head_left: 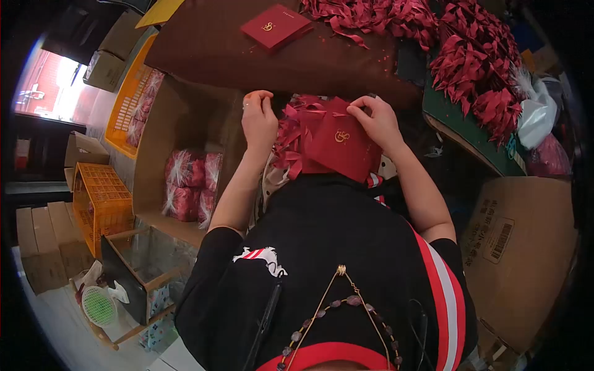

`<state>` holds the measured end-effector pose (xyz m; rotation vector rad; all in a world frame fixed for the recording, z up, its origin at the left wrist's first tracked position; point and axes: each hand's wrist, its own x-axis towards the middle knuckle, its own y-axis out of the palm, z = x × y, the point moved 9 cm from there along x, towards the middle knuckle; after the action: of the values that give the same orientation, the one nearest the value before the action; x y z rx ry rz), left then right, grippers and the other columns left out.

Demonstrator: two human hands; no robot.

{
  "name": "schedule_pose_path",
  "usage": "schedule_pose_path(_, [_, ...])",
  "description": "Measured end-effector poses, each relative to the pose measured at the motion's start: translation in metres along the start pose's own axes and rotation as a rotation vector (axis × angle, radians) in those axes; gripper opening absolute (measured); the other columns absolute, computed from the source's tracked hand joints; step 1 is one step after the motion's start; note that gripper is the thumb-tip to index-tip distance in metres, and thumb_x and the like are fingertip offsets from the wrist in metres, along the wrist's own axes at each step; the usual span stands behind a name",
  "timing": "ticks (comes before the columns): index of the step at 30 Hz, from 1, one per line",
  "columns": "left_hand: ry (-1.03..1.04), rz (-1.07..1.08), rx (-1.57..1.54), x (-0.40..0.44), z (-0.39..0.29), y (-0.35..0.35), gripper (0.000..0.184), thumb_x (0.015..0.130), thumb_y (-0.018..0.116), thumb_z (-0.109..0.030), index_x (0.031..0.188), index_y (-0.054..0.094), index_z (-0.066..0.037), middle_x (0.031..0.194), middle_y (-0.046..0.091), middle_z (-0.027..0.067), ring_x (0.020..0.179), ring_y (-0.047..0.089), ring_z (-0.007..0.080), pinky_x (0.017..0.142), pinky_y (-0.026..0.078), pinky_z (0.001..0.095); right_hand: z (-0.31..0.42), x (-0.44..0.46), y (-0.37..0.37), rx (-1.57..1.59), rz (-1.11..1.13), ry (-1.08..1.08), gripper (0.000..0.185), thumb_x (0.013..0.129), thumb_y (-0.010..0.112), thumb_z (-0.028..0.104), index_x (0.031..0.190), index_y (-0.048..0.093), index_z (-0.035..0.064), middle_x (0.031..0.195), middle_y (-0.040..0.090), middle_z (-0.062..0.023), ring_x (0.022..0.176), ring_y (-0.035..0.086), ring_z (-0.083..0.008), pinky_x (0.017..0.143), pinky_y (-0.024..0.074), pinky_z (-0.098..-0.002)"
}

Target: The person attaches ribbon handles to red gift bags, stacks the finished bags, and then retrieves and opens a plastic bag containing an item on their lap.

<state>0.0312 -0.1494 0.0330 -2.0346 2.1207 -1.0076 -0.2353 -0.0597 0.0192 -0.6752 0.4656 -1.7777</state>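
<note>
Dark red square pouches or cards (343, 145) with a gold emblem lie stacked on my lap, close against my body. My right hand (378, 123) is at their upper right edge, thumb and forefinger pinched on a red ribbon (334, 114). To the left, my left hand (260, 122) is raised beside a pile of loose red ribbons (291, 139). Its fingers are bent together, and whether they hold anything is hidden. A thin ring shows on one finger.
Ahead, a brown-covered table (204, 43) carries another red square piece (275, 26) and heaps of red ribbons (476, 68). At left, a deep cardboard box (179, 114) holds plastic-wrapped red bundles (192, 182). Another carton (520, 247) stands at right; orange crates (102, 204) are farther left.
</note>
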Motion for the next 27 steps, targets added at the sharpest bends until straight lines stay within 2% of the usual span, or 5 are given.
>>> schedule_pose_path(2, [0.201,-0.109,0.128,-0.009,-0.042,-0.013,0.016,0.089,0.069,-0.014,0.096,0.063,-0.001,0.088,0.062,0.0132,0.081,0.063,0.0291,0.074,0.049,0.0378,-0.009,0.0,0.0,0.044,-0.016,0.018,0.023,0.086,0.073,0.029,0.093,0.074,0.0074,0.078,0.068,-0.0105,0.073,0.064,-0.0228,0.068,0.0491,-0.0348])
schedule_pose_path(8, [0.171,0.57,0.473,-0.065,-0.069,0.05,0.047,0.073,0.082,-0.046,0.096,0.065,-0.008,0.09,0.062,0.0074,0.088,0.063,0.0268,0.075,0.051,0.0382,-0.02,0.006,-0.018,0.298,-0.094,0.07,0.021,0.092,0.069,0.021,0.108,0.071,0.0067,0.085,0.067,-0.0067,0.075,0.061,-0.0135,0.068,0.0473,-0.0285])
schedule_pose_path(19, [0.183,0.53,0.555,-0.069,-0.062,0.058,0.052,0.073,0.081,-0.049,0.099,0.064,-0.007,0.097,0.062,0.0108,0.095,0.062,0.0297,0.08,0.052,0.0418,-0.07,-0.01,-0.037,-0.233,0.223,0.505,0.074,0.09,0.046,0.072,0.087,0.076,0.0045,0.079,0.071,-0.0148,0.08,0.068,-0.0341,0.077,0.0517,-0.0422])
schedule_pose_path(24, [0.177,0.553,0.577,-0.071,-0.063,0.06,0.052,0.074,0.08,-0.049,0.1,0.064,-0.007,0.099,0.062,0.0122,0.096,0.062,0.0314,0.08,0.052,0.0427,-0.083,0.007,-0.011,0.043,0.154,0.393,0.038,0.083,0.077,0.039,0.091,0.075,0.002,0.081,0.072,-0.0064,0.075,0.066,-0.0147,0.072,0.0504,-0.0304])
schedule_pose_path(27, [0.193,0.555,0.572,-0.071,-0.061,0.061,0.053,0.075,0.08,-0.049,0.102,0.064,-0.006,0.101,0.062,0.0128,0.096,0.062,0.0313,0.081,0.052,0.0424,-0.083,0.008,-0.018,0.456,-0.005,0.311,0.028,0.087,0.075,0.028,0.099,0.073,0.0018,0.087,0.07,-0.0008,0.077,0.064,-0.0119,0.071,0.0497,-0.0275])
